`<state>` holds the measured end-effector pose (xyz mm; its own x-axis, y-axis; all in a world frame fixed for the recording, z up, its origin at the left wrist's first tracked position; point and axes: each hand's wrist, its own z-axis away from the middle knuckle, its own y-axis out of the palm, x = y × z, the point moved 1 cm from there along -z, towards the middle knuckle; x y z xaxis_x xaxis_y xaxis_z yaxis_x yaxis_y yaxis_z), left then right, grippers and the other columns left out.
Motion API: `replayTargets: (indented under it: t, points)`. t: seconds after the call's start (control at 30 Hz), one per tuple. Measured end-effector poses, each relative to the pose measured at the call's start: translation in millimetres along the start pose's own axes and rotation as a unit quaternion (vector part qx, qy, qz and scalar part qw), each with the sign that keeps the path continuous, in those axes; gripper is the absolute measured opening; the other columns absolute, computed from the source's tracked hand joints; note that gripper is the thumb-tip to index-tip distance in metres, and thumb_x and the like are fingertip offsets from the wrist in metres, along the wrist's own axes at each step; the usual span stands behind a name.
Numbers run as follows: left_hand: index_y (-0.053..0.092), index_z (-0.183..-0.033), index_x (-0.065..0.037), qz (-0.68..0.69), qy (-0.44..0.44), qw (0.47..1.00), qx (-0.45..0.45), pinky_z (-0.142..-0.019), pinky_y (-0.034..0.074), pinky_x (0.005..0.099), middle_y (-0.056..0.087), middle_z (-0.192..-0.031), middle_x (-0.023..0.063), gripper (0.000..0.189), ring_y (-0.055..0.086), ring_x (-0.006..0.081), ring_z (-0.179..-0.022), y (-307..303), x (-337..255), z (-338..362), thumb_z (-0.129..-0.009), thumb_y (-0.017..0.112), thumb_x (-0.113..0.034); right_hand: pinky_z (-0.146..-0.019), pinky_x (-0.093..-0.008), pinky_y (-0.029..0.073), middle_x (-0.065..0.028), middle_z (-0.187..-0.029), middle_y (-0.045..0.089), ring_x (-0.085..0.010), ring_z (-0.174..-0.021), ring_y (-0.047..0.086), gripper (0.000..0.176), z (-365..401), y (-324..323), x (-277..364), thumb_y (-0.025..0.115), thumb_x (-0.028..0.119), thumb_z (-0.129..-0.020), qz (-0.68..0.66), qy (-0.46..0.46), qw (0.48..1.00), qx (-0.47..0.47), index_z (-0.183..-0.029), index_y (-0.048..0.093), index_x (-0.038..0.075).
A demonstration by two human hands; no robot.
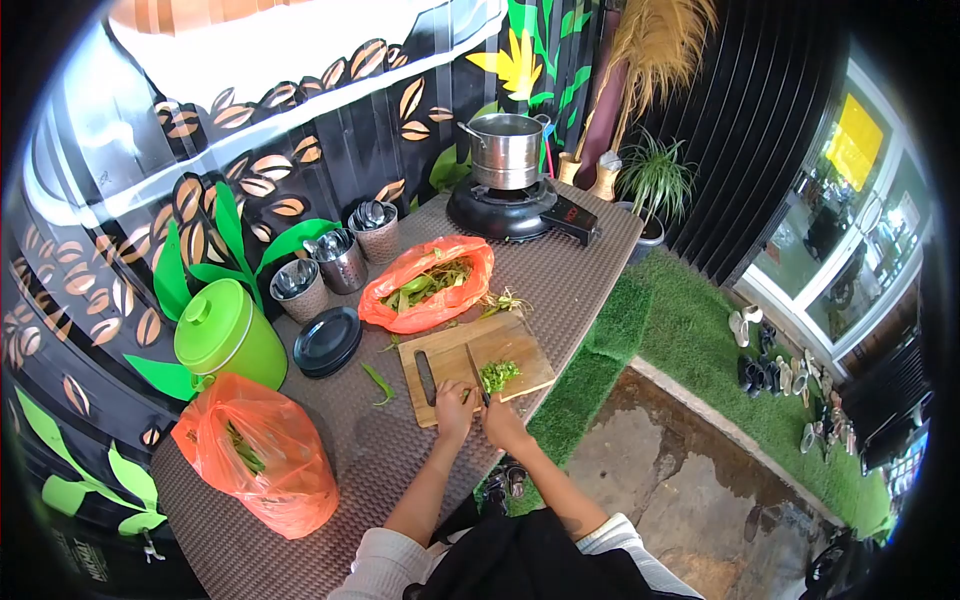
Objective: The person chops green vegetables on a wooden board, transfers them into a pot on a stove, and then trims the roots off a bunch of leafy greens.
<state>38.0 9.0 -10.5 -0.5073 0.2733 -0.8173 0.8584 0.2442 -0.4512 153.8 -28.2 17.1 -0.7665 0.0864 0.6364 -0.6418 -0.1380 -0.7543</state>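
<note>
My right hand [503, 422] is closed around the handle of a knife [474, 362], whose blade points away across a wooden cutting board [525, 345]. My left hand [455, 408] presses down on the board just left of the blade, fingers bent over a bit of green vegetable that is mostly hidden. Right of the blade lies a small heap of chopped greens [500, 376]. A loose green pod or leaf [377, 383] rests on the table left of the board. Behind the board sits an orange plastic bag [470, 262], open, with green trimmings inside.
An orange bag of greens [270, 470] and a lime-green lidded container [225, 330] stand at left. Black plates [328, 342] and cutlery holders [340, 262] line the wall side. A steel pot [505, 155] sits on a black stove [500, 210] at the table's far end.
</note>
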Motion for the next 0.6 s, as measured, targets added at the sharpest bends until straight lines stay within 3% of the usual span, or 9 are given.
replayTargets:
  t: [0.1,0.23,0.3,0.4,0.47,0.6]
  points:
    - [0.068,-0.081,-0.001,-0.039,0.076,0.996,-0.022,-0.077,0.046,0.0376,0.06,-0.084,0.0124,0.01,0.055,0.0303,-0.087,-3.7,-0.7,2.3,-0.075,0.068,-0.008,-0.078,-0.055,0.047,-0.0356,-0.088,0.059,-0.0499,-0.088,0.059,0.038,6.1,3.6,11.6,0.043,0.027,-0.094,0.025,0.029,0.999,-0.028,-0.107,0.04,-0.008]
    - [0.069,-0.082,-0.001,-0.043,0.085,0.995,-0.021,-0.078,0.046,0.0382,0.061,-0.085,0.0121,0.011,0.055,0.0305,-0.087,-6.5,0.2,3.8,-0.074,0.068,-0.008,-0.079,-0.0541,0.048,-0.0338,-0.092,0.06,-0.0479,-0.09,0.06,0.036,-12.9,-4.1,10.0,0.042,0.027,-0.094,0.008,0.042,0.999,0.021,-0.109,0.038,-0.006]
    - [0.07,-0.084,-0.001,-0.025,0.069,0.997,-0.022,-0.069,0.049,0.0341,0.063,-0.085,0.0127,0.012,0.058,0.0263,-0.083,-3.6,4.4,-0.3,-0.073,0.069,-0.005,-0.08,-0.0524,0.049,-0.0322,-0.094,0.061,-0.0456,-0.093,0.061,0.036,-15.9,-13.8,8.2,0.041,0.027,-0.095,0.003,0.032,0.999,0.04,-0.112,0.037,-0.004]
    - [0.07,-0.083,-0.002,-0.013,0.039,0.999,-0.021,-0.067,0.049,0.0333,0.064,-0.083,0.0119,0.012,0.059,0.0255,-0.079,-1.9,10.9,-1.3,-0.072,0.069,-0.005,-0.078,-0.0554,0.047,-0.0347,-0.091,0.059,-0.0495,-0.089,0.059,0.038,-4.9,-15.6,13.4,0.042,0.028,-0.094,-0.078,0.073,0.99,0.091,-0.11,0.038,-0.007]
    - [0.069,-0.08,-0.002,0.012,0.025,0.999,-0.029,-0.066,0.049,0.0344,0.062,-0.08,0.0127,0.01,0.059,0.0261,-0.076,-3.6,7.5,-3.4,-0.071,0.07,-0.004,-0.078,-0.055,0.048,-0.0344,-0.09,0.06,-0.048,-0.089,0.06,0.038,6.9,4.7,9.1,0.041,0.028,-0.095,0.052,0.027,0.998,-0.014,-0.11,0.039,-0.007]
    - [0.068,-0.077,0.0,0.034,0.008,0.999,-0.035,-0.062,0.048,0.0336,0.06,-0.076,0.0139,0.008,0.059,0.0256,-0.069,-4.9,7.4,-2.0,-0.069,0.07,-0.002,-0.078,-0.0551,0.047,-0.0343,-0.089,0.06,-0.0484,-0.088,0.06,0.036,1.9,-0.8,24.2,0.041,0.026,-0.094,0.053,0.074,0.996,-0.001,-0.11,0.039,-0.007]
